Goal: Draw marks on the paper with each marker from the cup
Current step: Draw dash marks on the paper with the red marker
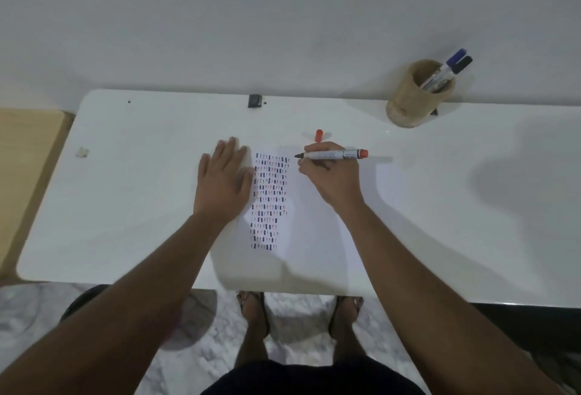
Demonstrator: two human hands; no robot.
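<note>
A white sheet of paper [309, 221] lies on the white table [132, 193], covered on its left part with rows of short blue, black and red marks [269, 199]. My left hand [224, 179] lies flat with fingers spread on the paper's left edge. My right hand [330, 174] grips an uncapped red-ended marker [333, 155], held almost level, its tip pointing left just above the marks' top right corner. Its red cap [319, 135] stands on the table behind the paper. A tan cup [412, 97] at the back right holds a blue-capped marker [449, 66] and a black-capped marker [461, 65].
A small dark block [254, 100] sits at the table's far edge and a small pale scrap [82, 152] lies at the left. A wooden surface [22, 155] adjoins the table's left side. The white wall rises behind. My sandalled feet [254, 309] show below the front edge.
</note>
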